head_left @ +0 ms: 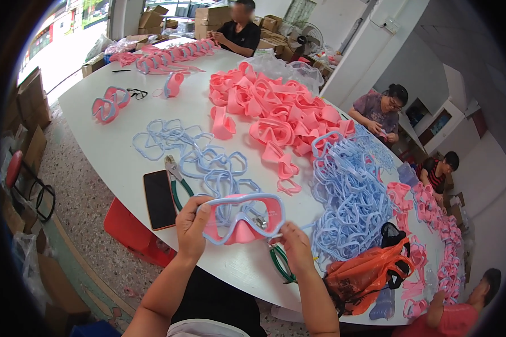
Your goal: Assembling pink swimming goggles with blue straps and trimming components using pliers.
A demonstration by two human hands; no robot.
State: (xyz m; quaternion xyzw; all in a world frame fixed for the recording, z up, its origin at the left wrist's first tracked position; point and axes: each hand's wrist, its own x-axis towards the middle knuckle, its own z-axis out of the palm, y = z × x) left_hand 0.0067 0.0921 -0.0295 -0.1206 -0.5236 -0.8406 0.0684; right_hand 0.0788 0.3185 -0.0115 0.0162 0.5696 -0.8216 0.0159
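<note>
A diving mask [243,232] with a pink skirt, a light-blue rim and clear lenses is held up over the near table edge. My left hand [191,226] grips its left side, thumb on the rim. At the lower right corner, my right hand [295,245] pinches the rim between its fingers. Beside my left hand lie green-handled pliers [176,178] and a dark phone [159,200]. A second pair of green-handled pliers [280,263] rests by my right hand, its head partly seen through the lens. Loose light-blue mask frames [211,163] lie just beyond the mask.
Pink mask skirts [264,104] and light-blue frames [348,191] are heaped on the white table [101,149]. An orange plastic bag [365,275] lies at the near right. Finished-looking masks [111,104] stand far left. Several people sit around the table. A red stool [132,233] is below its left edge.
</note>
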